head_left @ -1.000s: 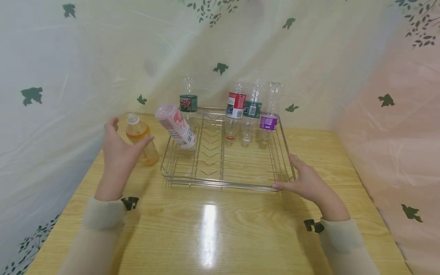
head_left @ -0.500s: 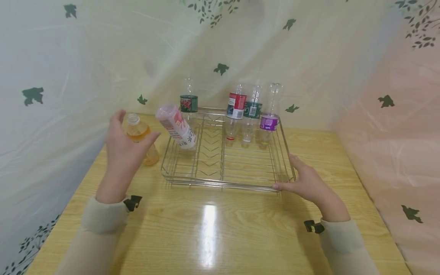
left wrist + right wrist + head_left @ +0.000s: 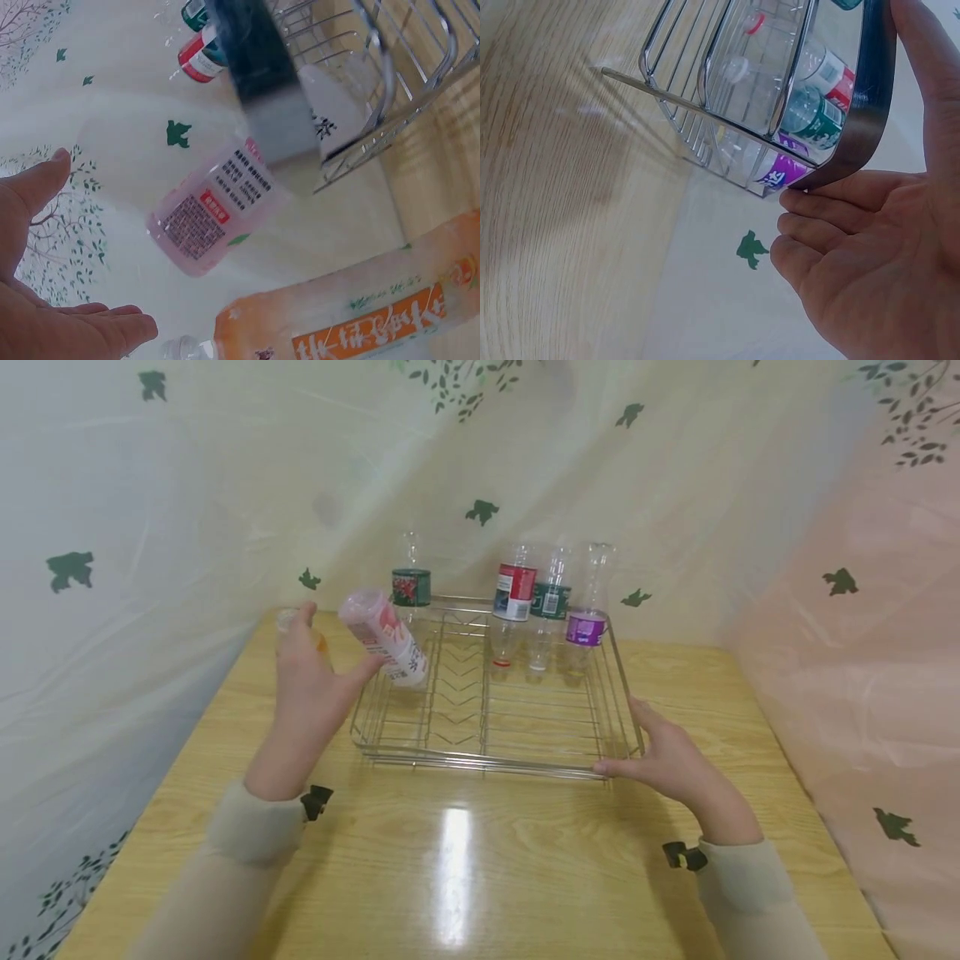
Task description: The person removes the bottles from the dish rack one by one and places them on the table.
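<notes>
Progress: four clear bottles (image 3: 513, 592) and the tilted pink bottle (image 3: 386, 631) occupy the wire rack (image 3: 483, 762), centre frame. The orange bottle (image 3: 349, 311), left of frame, is outside, apparently pending. Left hand (image 3: 311, 689): fingers apart, holding nothing. Right hand (image 3: 675, 764): relaxed against the rack's lower-right corner.

The rack (image 3: 483, 762) is silver, one bottle (image 3: 386, 633) pink and white, another bottle (image 3: 356, 319) orange, the backdrop (image 3: 225, 485) leaf-patterned.
</notes>
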A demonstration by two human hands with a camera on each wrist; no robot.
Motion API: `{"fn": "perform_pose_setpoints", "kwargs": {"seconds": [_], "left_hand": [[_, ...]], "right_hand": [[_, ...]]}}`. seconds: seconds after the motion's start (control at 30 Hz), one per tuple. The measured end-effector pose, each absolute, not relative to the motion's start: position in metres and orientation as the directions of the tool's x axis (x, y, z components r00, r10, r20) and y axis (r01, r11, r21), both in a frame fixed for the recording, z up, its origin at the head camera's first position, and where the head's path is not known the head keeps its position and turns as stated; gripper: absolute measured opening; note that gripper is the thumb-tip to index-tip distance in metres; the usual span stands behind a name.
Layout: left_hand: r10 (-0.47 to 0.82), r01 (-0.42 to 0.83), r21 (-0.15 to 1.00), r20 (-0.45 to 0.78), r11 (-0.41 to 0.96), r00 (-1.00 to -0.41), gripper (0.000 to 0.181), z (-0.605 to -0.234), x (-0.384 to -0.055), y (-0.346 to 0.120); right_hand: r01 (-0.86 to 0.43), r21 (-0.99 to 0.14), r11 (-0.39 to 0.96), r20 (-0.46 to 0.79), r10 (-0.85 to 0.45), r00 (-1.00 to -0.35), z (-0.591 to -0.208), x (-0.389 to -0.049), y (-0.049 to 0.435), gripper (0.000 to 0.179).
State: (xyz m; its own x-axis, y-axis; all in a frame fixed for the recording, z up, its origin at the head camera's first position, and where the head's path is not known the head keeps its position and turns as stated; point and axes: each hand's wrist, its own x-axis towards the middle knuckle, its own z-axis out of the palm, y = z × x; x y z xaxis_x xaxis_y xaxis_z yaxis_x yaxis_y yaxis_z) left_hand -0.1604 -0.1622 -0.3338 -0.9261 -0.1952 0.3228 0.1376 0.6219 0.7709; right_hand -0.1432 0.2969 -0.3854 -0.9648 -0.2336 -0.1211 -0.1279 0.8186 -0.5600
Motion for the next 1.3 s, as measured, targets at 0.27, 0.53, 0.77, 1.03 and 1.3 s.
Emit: {"fn": "perform_pose_setpoints", "kwargs": {"seconds": [0.27,0.53,0.77,1.03,1.3], "left_hand": [[-0.152,0.095,0.795,0.229,0.599,-0.962,0.11,-0.346,-0.165,-0.154],[-0.107,0.071,0.781,0.174,0.62,-0.979,0.109,-0.361,-0.172,-0.154],[-0.077,0.032,0.797,0.099,0.603,-0.992,0.109,-0.368,-0.183,-0.158],[-0.077,-0.031,0.799,0.02,0.601,-0.997,0.111,-0.37,-0.196,-0.16],[-0.033,-0.054,0.843,-0.043,0.535,-0.999,0.104,-0.374,-0.209,-0.165]], "right_hand": [[-0.138,-0.55,0.823,-0.112,-0.237,-0.965,-0.386,-0.144,0.297,0.138],[-0.143,-0.55,0.823,-0.107,-0.24,-0.965,-0.386,-0.145,0.296,0.137],[-0.141,-0.558,0.818,-0.106,-0.239,-0.965,-0.386,-0.144,0.297,0.137],[-0.131,-0.568,0.813,-0.112,-0.234,-0.966,-0.386,-0.144,0.297,0.138],[-0.12,-0.572,0.812,-0.125,-0.23,-0.965,-0.386,-0.143,0.297,0.139]]}}
